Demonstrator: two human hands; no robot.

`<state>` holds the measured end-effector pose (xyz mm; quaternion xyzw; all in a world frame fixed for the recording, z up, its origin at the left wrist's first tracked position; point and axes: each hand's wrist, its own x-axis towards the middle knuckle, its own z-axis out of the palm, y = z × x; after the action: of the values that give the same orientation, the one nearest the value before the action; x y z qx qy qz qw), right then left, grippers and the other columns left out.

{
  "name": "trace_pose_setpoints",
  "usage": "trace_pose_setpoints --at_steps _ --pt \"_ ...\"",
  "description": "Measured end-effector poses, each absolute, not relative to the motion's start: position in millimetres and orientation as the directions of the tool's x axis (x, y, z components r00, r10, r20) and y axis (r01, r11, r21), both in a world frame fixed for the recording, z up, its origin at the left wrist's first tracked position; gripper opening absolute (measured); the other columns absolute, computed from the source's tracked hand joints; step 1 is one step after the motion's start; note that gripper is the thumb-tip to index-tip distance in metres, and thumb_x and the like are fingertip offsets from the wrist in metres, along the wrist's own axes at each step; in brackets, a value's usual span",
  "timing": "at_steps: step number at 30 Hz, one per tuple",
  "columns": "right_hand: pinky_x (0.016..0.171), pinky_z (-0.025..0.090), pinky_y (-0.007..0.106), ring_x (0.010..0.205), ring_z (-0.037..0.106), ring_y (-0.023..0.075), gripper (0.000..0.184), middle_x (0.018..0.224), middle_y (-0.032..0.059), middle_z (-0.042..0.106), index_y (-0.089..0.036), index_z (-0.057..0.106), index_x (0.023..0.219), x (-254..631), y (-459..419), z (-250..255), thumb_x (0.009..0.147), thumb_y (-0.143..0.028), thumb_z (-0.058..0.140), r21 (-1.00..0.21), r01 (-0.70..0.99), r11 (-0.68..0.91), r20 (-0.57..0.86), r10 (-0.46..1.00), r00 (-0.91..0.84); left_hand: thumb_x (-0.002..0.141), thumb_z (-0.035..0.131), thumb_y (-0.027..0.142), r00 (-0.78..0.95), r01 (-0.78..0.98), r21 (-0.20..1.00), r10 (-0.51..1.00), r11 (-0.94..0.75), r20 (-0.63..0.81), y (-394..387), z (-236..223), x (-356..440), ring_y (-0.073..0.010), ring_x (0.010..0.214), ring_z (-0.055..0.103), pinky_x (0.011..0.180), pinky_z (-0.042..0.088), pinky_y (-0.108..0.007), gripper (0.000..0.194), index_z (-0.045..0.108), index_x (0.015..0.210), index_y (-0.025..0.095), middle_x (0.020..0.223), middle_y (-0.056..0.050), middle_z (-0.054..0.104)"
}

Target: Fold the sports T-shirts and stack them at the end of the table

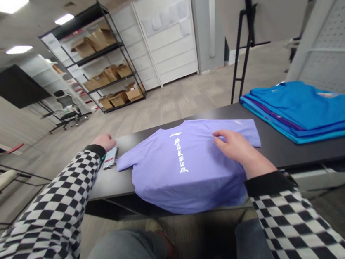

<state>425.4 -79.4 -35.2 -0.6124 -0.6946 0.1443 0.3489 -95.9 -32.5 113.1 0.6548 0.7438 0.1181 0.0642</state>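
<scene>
Your right hand (232,144) is half-open, fingers loosely bent, over the lilac fabric T-shirt (197,166) at two o'clock, contact unclear. Your left hand (106,142) is curled at ten o'clock, its grip hidden.

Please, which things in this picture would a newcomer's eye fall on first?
Probably the purple shirt first: it lies spread in the middle, on the dark table and hanging over its near edge, with white writing down it. Next, the folded blue stack on the table at the right. Then the checkered sleeves, reaching in from both lower corners.
</scene>
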Motion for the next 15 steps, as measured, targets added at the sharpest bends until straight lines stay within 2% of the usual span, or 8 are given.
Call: trace_pose_setpoints --at_steps 2,4,6,8,11,13,15 --pt "0.123 0.053 0.052 0.134 0.076 0.0359 0.038 0.138 0.0165 0.082 -0.019 0.083 0.131 417.5 -77.7 -40.4 0.103 -0.029 0.059 -0.579 0.78 0.238 0.319 0.946 -0.051 0.102 0.07 0.035 -0.086 0.985 0.154 0.993 0.074 0.076 -21.3 93.8 -76.0 -0.0335 0.112 0.076 0.098 0.059 -0.035 0.024 0.077 0.107 0.013 0.098 -0.014 0.08" --pt "0.129 0.046 0.058 0.142 0.071 0.0367 0.041 0.146 0.0175 0.079 -0.019 0.08 0.137 408.7 -78.2 -45.2 0.104 -0.028 0.059 -0.523 0.809 0.268 0.319 0.942 -0.105 0.106 0.063 0.036 0.033 0.987 0.154 0.999 -0.039 0.038 -12.0 66.1 -48.1 -0.0309 0.128 0.075 0.114 0.055 -0.034 0.034 0.079 0.127 0.015 0.132 -0.015 0.082" --pt "0.132 0.04 0.065 0.15 0.065 0.0375 0.043 0.155 0.0171 0.073 -0.022 0.077 0.143 401.5 -80.7 -48.9 0.104 -0.026 0.059 -0.476 0.835 0.277 0.291 0.945 -0.148 0.11 0.057 0.042 0.222 0.958 0.19 0.975 -0.215 -0.017 -8.2 36.0 -18.0 -0.0278 0.15 0.064 0.13 0.044 -0.034 0.049 0.073 0.148 0.016 0.16 -0.014 0.07" --pt "0.133 0.036 0.072 0.154 0.061 0.039 0.044 0.161 0.0168 0.069 -0.024 0.075 0.145 397.4 -84.1 -51.0 0.104 -0.025 0.059 -0.442 0.855 0.272 0.253 0.952 -0.172 0.112 0.052 0.048 0.351 0.922 0.191 0.935 -0.336 -0.051 -7.1 10.2 10.0 -0.0287 0.168 0.045 0.14 0.031 -0.039 0.065 0.059 0.166 0.014 0.18 -0.017 0.049" --pt "0.133 0.033 0.076 0.155 0.059 0.0398 0.043 0.16 0.0166 0.069 -0.025 0.075 0.144 395.8 -88.3 -50.7 0.105 -0.024 0.058 -0.41 0.874 0.262 0.223 0.958 -0.182 0.114 0.044 0.057 0.376 0.919 0.156 0.924 -0.362 -0.072 -1.2 -12.2 44.6 -0.0341 0.178 0.023 0.144 0.019 -0.054 0.077 0.042 0.179 0.016 0.189 -0.018 0.027" --pt "0.134 0.03 0.076 0.157 0.057 0.0397 0.043 0.16 0.0161 0.069 -0.025 0.074 0.145 394.8 -90.1 -48.4 0.106 -0.024 0.057 -0.396 0.883 0.252 0.228 0.958 -0.172 0.116 0.037 0.059 0.377 0.919 0.146 0.924 -0.365 -0.064 8.0 -16.8 65.1 -0.0362 0.178 0.02 0.143 0.017 -0.061 0.076 0.039 0.18 0.018 0.19 -0.018 0.025" --pt "0.135 0.028 0.075 0.16 0.053 0.0399 0.044 0.163 0.0159 0.068 -0.024 0.072 0.148 391.4 -91.5 -45.1 0.107 -0.024 0.056 -0.387 0.886 0.257 0.234 0.956 -0.175 0.117 0.034 0.058 0.401 0.909 0.145 0.915 -0.391 -0.047 19.2 -17.3 87.0 -0.0364 0.178 0.022 0.143 0.018 -0.062 0.075 0.04 0.179 0.017 0.189 -0.019 0.026"
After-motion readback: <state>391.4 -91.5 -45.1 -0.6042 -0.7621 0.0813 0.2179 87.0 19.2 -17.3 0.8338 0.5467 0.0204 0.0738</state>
